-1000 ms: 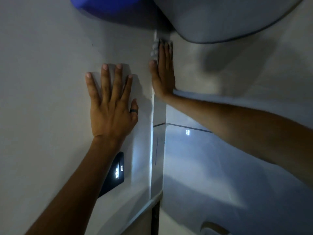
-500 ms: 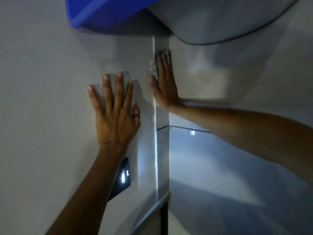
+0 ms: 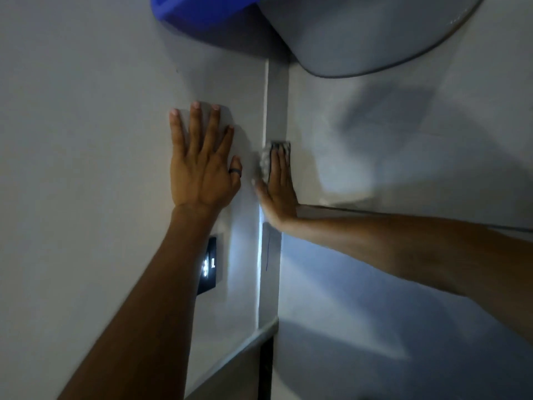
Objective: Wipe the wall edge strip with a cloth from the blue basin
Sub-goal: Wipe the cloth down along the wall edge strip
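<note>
The wall edge strip (image 3: 277, 105) runs as a narrow pale band down the middle of the view. My right hand (image 3: 278, 189) lies flat against it, fingers straight, pressing a small pale cloth (image 3: 266, 160) onto the strip; most of the cloth is hidden under my fingers. My left hand (image 3: 202, 160) rests flat on the wall to the left of the strip, fingers spread, holding nothing, with a dark ring on one finger. The blue basin (image 3: 202, 10) shows at the top edge.
A large grey rounded object (image 3: 360, 33) sits beside the basin at the top right. A dark switch plate with lit marks (image 3: 209, 265) is on the wall under my left forearm. A dark gap (image 3: 266, 370) opens below the strip.
My right hand has slid the cloth along the strip, away from the basin and the grey object. My left hand stays flat on the wall.
</note>
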